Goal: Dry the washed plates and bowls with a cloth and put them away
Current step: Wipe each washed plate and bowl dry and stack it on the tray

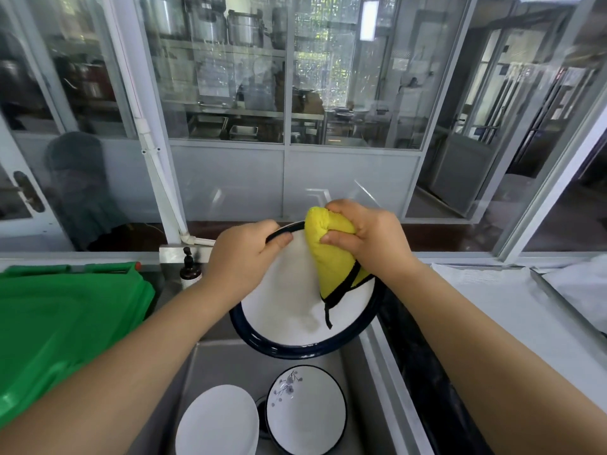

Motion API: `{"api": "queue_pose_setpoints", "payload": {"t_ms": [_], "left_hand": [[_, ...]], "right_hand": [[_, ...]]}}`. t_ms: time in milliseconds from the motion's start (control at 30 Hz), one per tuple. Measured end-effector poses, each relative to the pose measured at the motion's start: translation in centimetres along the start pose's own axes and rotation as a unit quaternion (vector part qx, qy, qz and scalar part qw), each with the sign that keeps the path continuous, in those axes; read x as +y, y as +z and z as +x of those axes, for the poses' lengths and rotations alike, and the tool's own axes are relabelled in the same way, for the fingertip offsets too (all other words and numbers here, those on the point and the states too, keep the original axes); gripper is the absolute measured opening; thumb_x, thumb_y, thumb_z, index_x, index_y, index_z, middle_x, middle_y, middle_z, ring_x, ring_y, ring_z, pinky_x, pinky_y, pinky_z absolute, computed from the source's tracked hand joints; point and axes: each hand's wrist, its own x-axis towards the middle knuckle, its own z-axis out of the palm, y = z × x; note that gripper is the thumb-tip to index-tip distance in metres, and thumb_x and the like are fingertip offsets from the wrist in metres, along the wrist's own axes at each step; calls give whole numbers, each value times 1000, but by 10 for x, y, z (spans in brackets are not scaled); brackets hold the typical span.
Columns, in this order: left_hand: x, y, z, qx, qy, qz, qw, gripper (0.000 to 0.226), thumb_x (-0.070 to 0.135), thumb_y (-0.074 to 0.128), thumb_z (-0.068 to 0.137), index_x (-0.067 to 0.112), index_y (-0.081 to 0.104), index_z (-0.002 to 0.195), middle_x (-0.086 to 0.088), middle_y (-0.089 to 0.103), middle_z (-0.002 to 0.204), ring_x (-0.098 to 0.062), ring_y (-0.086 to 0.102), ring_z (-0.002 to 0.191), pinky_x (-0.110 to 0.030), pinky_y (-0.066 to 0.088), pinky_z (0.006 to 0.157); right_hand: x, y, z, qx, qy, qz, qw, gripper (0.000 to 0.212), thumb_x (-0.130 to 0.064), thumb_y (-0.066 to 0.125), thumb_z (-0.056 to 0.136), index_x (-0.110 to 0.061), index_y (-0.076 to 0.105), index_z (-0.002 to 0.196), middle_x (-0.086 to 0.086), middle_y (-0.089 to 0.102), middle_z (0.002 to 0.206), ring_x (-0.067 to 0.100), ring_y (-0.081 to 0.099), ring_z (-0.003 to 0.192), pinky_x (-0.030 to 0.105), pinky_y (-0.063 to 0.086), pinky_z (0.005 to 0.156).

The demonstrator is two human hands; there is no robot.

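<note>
A green plastic lid point(62, 326) was seen at the left of the steel sink point(230, 359), and a dark pump bottle point(190, 270) stood at the sink's back edge, just beside the left wrist. To the right, a white cloth-covered worktop point(486, 284) was separated from the sink by a dark strip. Behind everything, glass partitions were seen, with steel pots and trays on shelves beyond them.

Three pieces of crockery were counted. One large round plate point(295, 323), white and glossy with a dark blue rim, was held tilted above the sink. Its far rim was gripped by the left hand point(244, 257), thumb on the face and fingers curled behind. A bunched yellow cloth point(331, 257), fuzzy in texture and edged with black binding, was clamped in the grip of the right hand point(368, 234) and pressed against the plate's upper right face; part of the rim was hidden by it. In the sink below, one plain white plate point(216, 421) and one white bowl point(305, 408) with a dark rim and a painted blossom sprig were leaning side by side.
</note>
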Motion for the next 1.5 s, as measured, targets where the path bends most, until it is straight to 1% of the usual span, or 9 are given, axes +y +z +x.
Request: {"api": "queue_pose_setpoints", "payload": {"t_ms": [200, 400, 500, 600, 733, 1033, 1267, 1367, 1500], "left_hand": [[-7, 3, -15, 124, -135, -145, 972, 42, 31, 56, 93, 0, 48, 66, -7, 44, 56, -17, 39, 55, -34, 33, 54], [-7, 26, -32, 242, -238, -275, 900, 26, 35, 52, 96, 23, 59, 75, -8, 62, 73, -20, 55, 69, -39, 48, 69], [-13, 23, -33, 152, -284, -337, 884, 25, 32, 50, 97, 40, 67, 80, 8, 70, 83, -14, 64, 84, -33, 50, 77], [-22, 6, -13, 18, -239, -267, 933, 17, 32, 56, 93, 23, 67, 84, -7, 68, 85, -21, 64, 80, -40, 50, 74], [-10, -6, 13, -88, -113, -99, 985, 33, 32, 57, 93, 20, 50, 63, 5, 48, 54, -10, 43, 51, -23, 30, 50], [8, 4, 1, 1, -32, -76, 997, 24, 25, 60, 92, 8, 61, 76, -6, 59, 61, -23, 53, 63, -28, 35, 57], [-9, 1, -18, 156, -228, -277, 921, 34, 37, 58, 92, 20, 55, 64, 10, 51, 57, -7, 46, 57, -27, 39, 59], [-7, 10, -22, 226, -276, -347, 868, 24, 42, 57, 91, 27, 65, 75, 10, 62, 68, -7, 55, 68, -31, 48, 69], [-4, 22, -26, 227, -300, -334, 864, 22, 42, 53, 94, 32, 64, 78, 5, 63, 69, -10, 56, 69, -35, 49, 71]], "right_hand": [[27, 7, -21, 132, 173, 204, 954, 22, -31, 62, 80, -31, 59, 102, -20, 63, 76, -9, 58, 72, 7, 43, 64], [28, 31, -39, 229, 279, 299, 884, 13, -29, 61, 86, -25, 59, 98, -9, 62, 86, 7, 58, 79, 29, 48, 74], [28, 17, -34, 213, 242, 253, 912, 14, -30, 62, 84, -29, 59, 98, -13, 64, 84, -4, 59, 76, 14, 47, 68], [26, 3, -27, 154, 195, 181, 952, 19, -29, 68, 83, -36, 59, 99, -20, 63, 80, -13, 58, 75, 3, 41, 62], [8, -2, -18, 32, 118, 66, 990, 32, -35, 71, 83, -26, 63, 113, -12, 64, 82, 6, 60, 76, 21, 48, 71], [-30, -14, 14, -17, -159, -171, 972, 49, -50, 58, 80, -15, 66, 114, 6, 69, 91, 31, 66, 77, 40, 50, 57], [16, -1, -27, 135, 191, 94, 968, 30, -36, 58, 92, -23, 55, 119, -7, 63, 87, 21, 61, 87, 41, 50, 80], [13, 26, -48, 192, 248, 74, 947, 37, -40, 50, 95, -26, 44, 129, -1, 60, 110, 25, 57, 101, 37, 44, 79], [8, 36, -45, 209, 194, -129, 950, 49, -25, 58, 92, -23, 43, 138, 15, 44, 131, 33, 44, 108, 38, 40, 81]]}}
